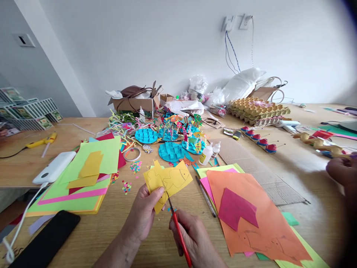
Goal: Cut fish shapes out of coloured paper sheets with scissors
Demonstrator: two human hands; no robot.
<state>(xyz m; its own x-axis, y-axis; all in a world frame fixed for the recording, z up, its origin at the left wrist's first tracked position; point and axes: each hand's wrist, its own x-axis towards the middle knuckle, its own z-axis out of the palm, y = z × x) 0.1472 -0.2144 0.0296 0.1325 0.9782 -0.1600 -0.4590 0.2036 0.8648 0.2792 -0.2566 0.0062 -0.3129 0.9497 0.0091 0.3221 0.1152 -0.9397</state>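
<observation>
A yellow paper with fish outlines drawn on it is pinched in my left hand, its thumb on top near the paper's lower middle. My right hand is wrapped round red-handled scissors, whose blades point up and meet the paper's lower edge beside my left thumb. Part of the blades is hidden by the paper. Just right of the hands, a pen lies on the table. Beyond the paper are blue woven paper discs and white glue bottles.
Coloured paper stacks lie left and right. A black phone and white power bank are at left. Egg trays stand at the back right. Another person's hand is at the right edge.
</observation>
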